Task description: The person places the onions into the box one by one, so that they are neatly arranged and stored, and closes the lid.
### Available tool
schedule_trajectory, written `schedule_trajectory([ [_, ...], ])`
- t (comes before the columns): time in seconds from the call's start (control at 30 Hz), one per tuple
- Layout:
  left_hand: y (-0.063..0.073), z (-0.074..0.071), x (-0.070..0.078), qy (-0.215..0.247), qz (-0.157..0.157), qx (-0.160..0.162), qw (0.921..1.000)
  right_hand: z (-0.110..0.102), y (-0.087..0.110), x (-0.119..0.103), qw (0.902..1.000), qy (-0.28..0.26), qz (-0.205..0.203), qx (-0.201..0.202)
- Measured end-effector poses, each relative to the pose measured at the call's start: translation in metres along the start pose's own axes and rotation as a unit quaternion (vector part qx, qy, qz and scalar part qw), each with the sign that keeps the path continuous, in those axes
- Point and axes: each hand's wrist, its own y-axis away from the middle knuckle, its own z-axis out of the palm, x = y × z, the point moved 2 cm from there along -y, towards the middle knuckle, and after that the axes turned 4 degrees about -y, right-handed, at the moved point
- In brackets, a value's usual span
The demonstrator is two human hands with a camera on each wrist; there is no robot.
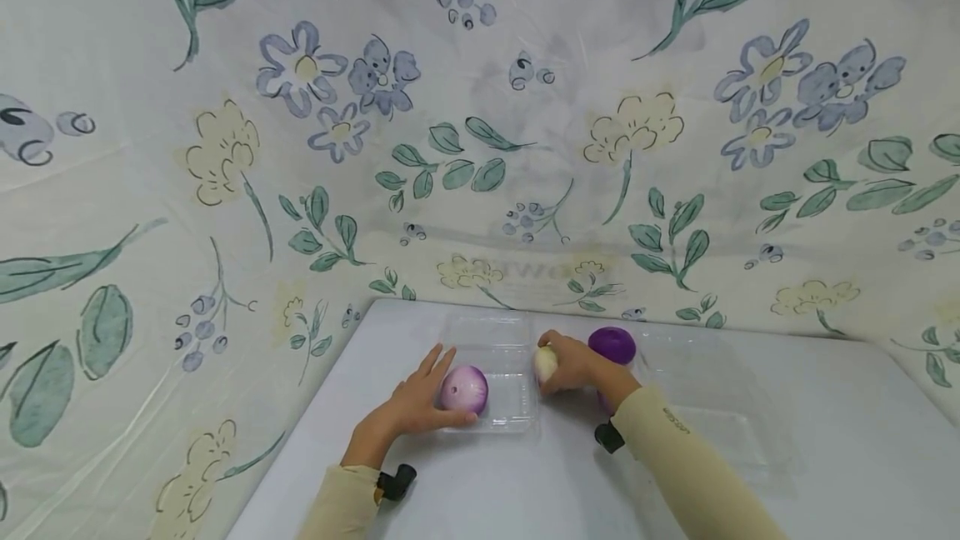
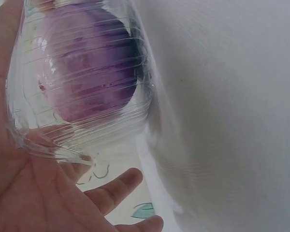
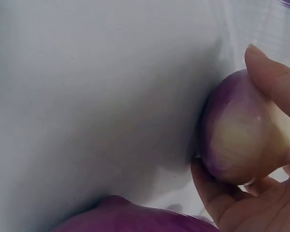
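One pale onion (image 3: 239, 130) hides partly behind the right fingers (image 3: 212, 191).

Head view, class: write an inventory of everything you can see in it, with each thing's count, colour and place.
Boxed onion: one, purple and white, inside the left container
Held onion: one, cream and purple, in the right hand
Purple onions: two, deep purple; one beyond the right wrist, one mostly hidden by it
Left container: one, clear, mid-table
Right container: one, clear, table's right side
Table: one, white, beneath everything
Floral sheeting: count unclear, cream with blue, green, yellow, around the table
Wrist cameras: two, black, one per wrist
Sleeves: two, beige, forearms
Left hand: one, bare, against the left container
Right hand: one, bare, gripping the held onion
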Motion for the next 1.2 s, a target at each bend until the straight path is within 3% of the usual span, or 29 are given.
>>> schedule_trajectory([
  [0.7, 0.0, 0.004, 0.0, 0.007, -0.003, -0.003, 1.0, -0.029, 0.017, -0.007, 0.9986, 0.027, -0.026, 0.038],
  [1.2, 0.001, 0.0, 0.003, 0.009, 0.0, 0.002, 1.0, -0.033, 0.027, -0.009, 0.9965, 0.011, -0.056, 0.061],
])
